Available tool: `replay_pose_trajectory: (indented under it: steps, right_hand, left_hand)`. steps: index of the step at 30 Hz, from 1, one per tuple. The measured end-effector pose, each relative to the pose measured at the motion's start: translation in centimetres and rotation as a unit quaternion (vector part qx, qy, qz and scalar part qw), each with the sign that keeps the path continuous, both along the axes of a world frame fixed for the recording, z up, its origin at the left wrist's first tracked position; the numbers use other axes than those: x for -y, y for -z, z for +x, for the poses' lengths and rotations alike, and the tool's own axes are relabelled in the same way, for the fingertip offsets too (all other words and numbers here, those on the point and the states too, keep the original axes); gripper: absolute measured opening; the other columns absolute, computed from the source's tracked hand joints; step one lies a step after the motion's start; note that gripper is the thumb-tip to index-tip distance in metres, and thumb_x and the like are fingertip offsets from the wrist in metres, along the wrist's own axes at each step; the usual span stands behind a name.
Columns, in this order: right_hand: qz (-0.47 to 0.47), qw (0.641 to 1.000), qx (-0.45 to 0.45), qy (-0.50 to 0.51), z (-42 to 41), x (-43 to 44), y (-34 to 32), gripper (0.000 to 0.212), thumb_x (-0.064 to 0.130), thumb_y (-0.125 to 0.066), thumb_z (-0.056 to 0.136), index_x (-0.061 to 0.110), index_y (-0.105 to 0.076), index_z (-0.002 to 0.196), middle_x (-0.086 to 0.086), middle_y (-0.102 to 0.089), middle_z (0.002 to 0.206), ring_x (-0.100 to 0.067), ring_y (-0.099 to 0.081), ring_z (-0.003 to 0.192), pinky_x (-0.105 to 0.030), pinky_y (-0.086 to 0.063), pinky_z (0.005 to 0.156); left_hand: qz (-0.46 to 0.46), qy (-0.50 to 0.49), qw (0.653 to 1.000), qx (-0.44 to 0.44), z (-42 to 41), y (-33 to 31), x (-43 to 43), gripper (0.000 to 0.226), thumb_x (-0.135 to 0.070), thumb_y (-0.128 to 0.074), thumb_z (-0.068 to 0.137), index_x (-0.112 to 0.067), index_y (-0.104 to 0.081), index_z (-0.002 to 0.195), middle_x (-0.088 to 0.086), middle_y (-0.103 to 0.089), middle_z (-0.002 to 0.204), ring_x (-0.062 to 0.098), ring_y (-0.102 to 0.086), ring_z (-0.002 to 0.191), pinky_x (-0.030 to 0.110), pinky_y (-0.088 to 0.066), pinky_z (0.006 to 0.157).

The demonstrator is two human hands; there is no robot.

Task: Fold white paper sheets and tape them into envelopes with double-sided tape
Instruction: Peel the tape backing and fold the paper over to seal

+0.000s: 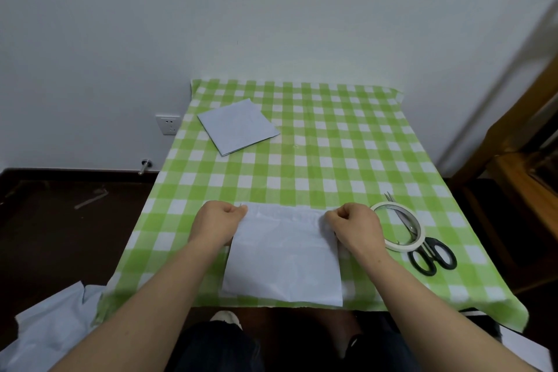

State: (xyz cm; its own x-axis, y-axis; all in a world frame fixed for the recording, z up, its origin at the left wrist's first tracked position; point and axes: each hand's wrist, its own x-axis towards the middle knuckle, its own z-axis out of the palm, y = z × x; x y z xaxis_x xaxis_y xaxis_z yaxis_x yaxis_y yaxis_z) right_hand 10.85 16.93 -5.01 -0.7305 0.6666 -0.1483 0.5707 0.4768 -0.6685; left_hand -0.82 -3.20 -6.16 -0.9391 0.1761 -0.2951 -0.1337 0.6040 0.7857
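From the head view, a table covered in a green-and-white checked cloth [332,145] stands against a white wall. A white paper sheet [283,263] lies flat at the middle of the table's front edge, its near side almost level with that edge. Along its far side runs a crumpled band.

The left hand [219,222] sits at the sheet's far left corner, fingers curled in and pinching the paper there. The right hand [356,228] does the same at the far right corner, clenched on the edge.

Just beside the right hand, toward the right edge, lies a roll of tape [398,246]. Black-handled scissors [428,249] rest with their blades across the ring and their handles outside it, nearer the front.

A folded white paper [238,125] lies turned at an angle near the far left corner. A wall socket [167,125] shows left of the table, and loose white paper [51,332] lies below the front left corner.
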Motion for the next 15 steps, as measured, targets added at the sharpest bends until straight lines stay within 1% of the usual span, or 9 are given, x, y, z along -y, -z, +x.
replay_pose_trajectory:
  steps: [2, 5, 8, 12, 15]
  right_hand:
    - [-0.004, 1.0, 0.009, 0.004, -0.1, -0.2, 0.1, 0.03, 0.019, -0.056, 0.082, 0.012, -0.047, 0.054, -0.001, -0.054, 0.056, -0.021, -0.05, 0.059, -0.025, -0.035, 0.049]
    - [-0.02, 1.0, 0.019, 0.005, -0.5, -0.6, 0.3, 0.025, 0.017, -0.056, 0.077, 0.01, -0.05, 0.054, -0.008, -0.056, 0.057, -0.022, -0.048, 0.055, -0.027, -0.042, 0.054]
    - [-0.026, 0.999, 0.03, 0.004, -0.8, -0.8, 0.1, 0.023, 0.016, -0.057, 0.074, 0.01, -0.052, 0.053, -0.01, -0.056, 0.055, -0.022, -0.048, 0.054, -0.03, -0.046, 0.056]
    - [-0.031, 0.999, 0.034, 0.002, -1.0, -0.9, -0.1, 0.022, 0.016, -0.057, 0.074, 0.007, -0.054, 0.054, -0.009, -0.057, 0.05, -0.023, -0.047, 0.051, -0.029, -0.044, 0.054]
    - [-0.033, 0.999, 0.039, -0.001, -1.1, -1.0, -0.3, 0.025, 0.017, -0.058, 0.075, 0.005, -0.057, 0.053, -0.009, -0.059, 0.049, -0.024, -0.049, 0.048, -0.031, -0.048, 0.055]
  left_hand:
    - [-0.002, -0.002, 1.0, 0.003, 0.0, 0.0, -0.1, 0.039, -0.03, -0.062, 0.088, -0.009, -0.051, 0.056, 0.012, -0.058, 0.058, 0.024, -0.053, 0.05, 0.03, -0.047, 0.058]
    - [-0.006, -0.006, 1.0, 0.004, 0.0, 0.0, -0.1, 0.043, -0.029, -0.062, 0.087, -0.011, -0.046, 0.051, 0.006, -0.051, 0.05, 0.022, -0.048, 0.044, 0.027, -0.043, 0.056]
    - [-0.011, -0.003, 1.0, 0.008, -0.1, -0.2, -0.1, 0.039, -0.029, -0.062, 0.087, -0.009, -0.048, 0.056, 0.007, -0.051, 0.052, 0.022, -0.049, 0.044, 0.029, -0.046, 0.057]
    - [-0.016, 0.0, 1.0, 0.009, -0.2, -0.2, -0.2, 0.041, -0.028, -0.062, 0.087, -0.011, -0.048, 0.052, 0.007, -0.053, 0.052, 0.024, -0.051, 0.046, 0.031, -0.048, 0.06]
    - [-0.016, 0.004, 1.0, 0.009, -0.1, -0.3, -0.2, 0.039, -0.027, -0.062, 0.087, -0.01, -0.048, 0.054, 0.009, -0.053, 0.054, 0.024, -0.051, 0.046, 0.031, -0.048, 0.058]
